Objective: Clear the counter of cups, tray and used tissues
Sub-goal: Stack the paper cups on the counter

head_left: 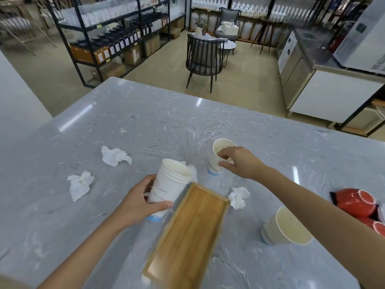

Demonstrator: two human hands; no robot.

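My left hand (140,203) grips a stack of white paper cups (169,184), tilted, just left of a long wooden tray (187,236) on the grey marble counter (145,126). My right hand (239,161) pinches the rim of a single paper cup (218,155) standing farther back. A third paper cup (287,226) stands near my right forearm. Crumpled white tissues lie at the back left (115,156), at the left (80,184) and right of the tray (239,197). Another tissue peeks out behind the stack (192,171).
Red bowls (357,202) sit at the counter's right edge. Beyond the counter stand a dark chair (205,57), a small round table (228,46), shelves of bottles (116,38) and steel cabinets (325,88).
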